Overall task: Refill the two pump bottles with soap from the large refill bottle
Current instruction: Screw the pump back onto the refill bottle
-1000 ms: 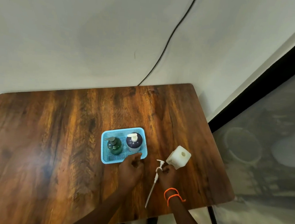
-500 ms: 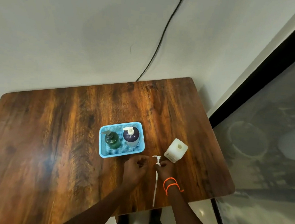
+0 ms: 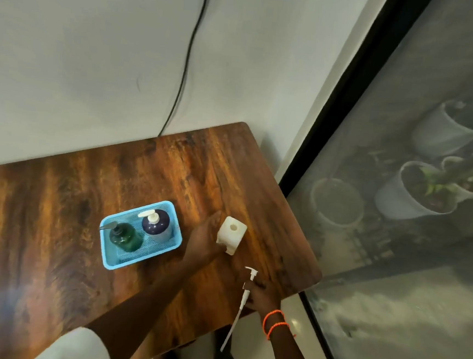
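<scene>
Refilling barely begun: white refill bottle (image 3: 232,235) uncapped on table (image 3: 56,198), its pump with long tube (image 3: 244,294) pinched in right hand (image 3: 259,294) fingers near the front edge; green pump bottle (image 3: 124,235) and dark pump bottle (image 3: 157,225) capped in blue basket (image 3: 107,256), nothing poured as far as visible. Since half a second ago: left hand (image 3: 205,239) moved from beside the pump to the refill bottle's side, fingers straight, thumb touching; pump carried right.
</scene>
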